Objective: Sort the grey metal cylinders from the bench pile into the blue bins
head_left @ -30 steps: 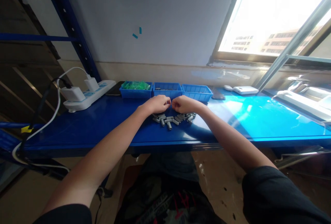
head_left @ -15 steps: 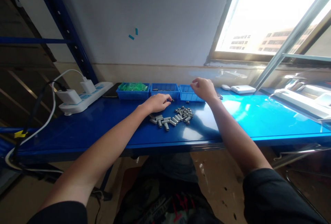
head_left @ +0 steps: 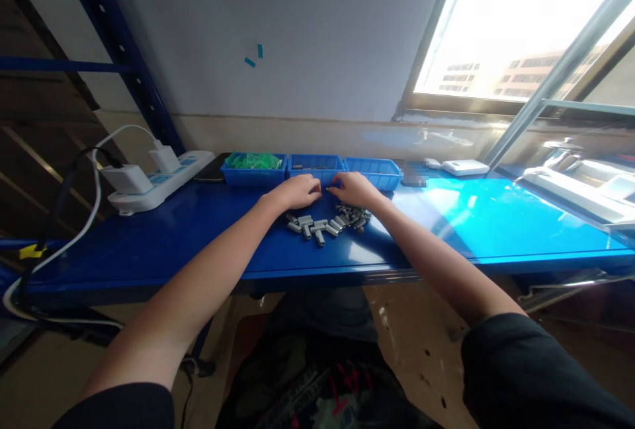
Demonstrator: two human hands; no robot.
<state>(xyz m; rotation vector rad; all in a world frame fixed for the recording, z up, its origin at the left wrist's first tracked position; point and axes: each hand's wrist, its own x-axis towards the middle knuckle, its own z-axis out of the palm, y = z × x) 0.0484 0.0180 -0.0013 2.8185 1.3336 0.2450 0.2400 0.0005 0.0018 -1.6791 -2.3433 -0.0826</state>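
Looks like small-part handling: left hand (head_left: 300, 192) and right hand (head_left: 353, 190) half-curled beyond the short metal cylinders (head_left: 332, 230), can't tell what either holds; next move calls for fingertip precision.

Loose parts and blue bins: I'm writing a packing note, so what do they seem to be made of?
Loose parts: probably metal, with a smooth, silvery-grey finish; they catch light along their surfaces.
Blue bins: likely moulded plastic, slightly glossy; their walls are evenly coloured, with ribs showing. The exact metal or plastic can't be told.
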